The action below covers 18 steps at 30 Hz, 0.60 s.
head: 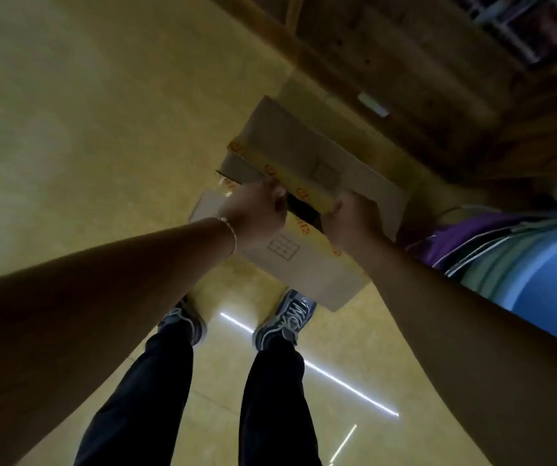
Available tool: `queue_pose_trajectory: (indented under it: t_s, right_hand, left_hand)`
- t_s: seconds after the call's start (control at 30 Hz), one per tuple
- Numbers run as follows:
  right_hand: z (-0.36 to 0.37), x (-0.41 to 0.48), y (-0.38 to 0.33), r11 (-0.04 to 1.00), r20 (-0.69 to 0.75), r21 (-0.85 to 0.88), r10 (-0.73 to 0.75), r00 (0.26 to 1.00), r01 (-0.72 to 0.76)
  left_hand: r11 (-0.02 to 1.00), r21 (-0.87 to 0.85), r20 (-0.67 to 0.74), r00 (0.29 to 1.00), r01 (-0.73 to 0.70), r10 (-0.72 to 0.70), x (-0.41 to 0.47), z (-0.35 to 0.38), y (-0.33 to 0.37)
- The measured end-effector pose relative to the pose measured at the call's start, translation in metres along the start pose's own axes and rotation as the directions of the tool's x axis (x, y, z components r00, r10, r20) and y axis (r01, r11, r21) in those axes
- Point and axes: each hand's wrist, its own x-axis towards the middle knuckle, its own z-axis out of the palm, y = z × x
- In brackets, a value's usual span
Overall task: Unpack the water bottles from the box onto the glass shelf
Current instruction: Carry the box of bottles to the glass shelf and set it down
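Note:
A cardboard box (290, 153) with yellow printed tape along its top seam sits on the tiled floor in front of my feet. Its top flaps are parted along the seam, showing a dark gap between them. My left hand (253, 210) grips the edge of the near flap (304, 264) at the seam. My right hand (351, 220) holds the taped edge of the far flap. No water bottles show through the gap, and the glass shelf is not in view.
A wooden cabinet (421, 79) rises just behind the box. A wire rack (522, 25) shows at the top right. My two shoes (287, 317) stand on the glossy yellow floor (68, 129) close to the box's near side.

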Motion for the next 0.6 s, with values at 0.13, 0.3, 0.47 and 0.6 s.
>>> queue_pose_trajectory:
  t_s: [0.13,0.3,0.47,0.6]
  right_hand:
    - [0.019,0.024,0.001,0.983,0.042,-0.183,-0.01,0.999,0.018]
    - [0.013,0.026,0.008,0.966,-0.016,-0.247,-0.078,0.997,0.072]
    - [-0.028,0.016,0.013,0.956,-0.11,-0.238,-0.204,0.973,0.174]
    - [-0.054,0.031,0.013,0.948,-0.15,-0.257,-0.232,0.961,0.188]
  left_hand:
    - [0.999,0.0,0.009,0.999,0.042,-0.042,0.013,0.017,-0.007]
    - [0.997,-0.042,-0.016,0.998,0.064,-0.065,0.011,0.021,-0.012]
    - [0.935,-0.231,0.032,0.963,0.268,-0.268,0.002,0.02,-0.009]
    - [0.921,-0.184,0.04,0.939,0.342,-0.341,0.01,0.03,0.004]
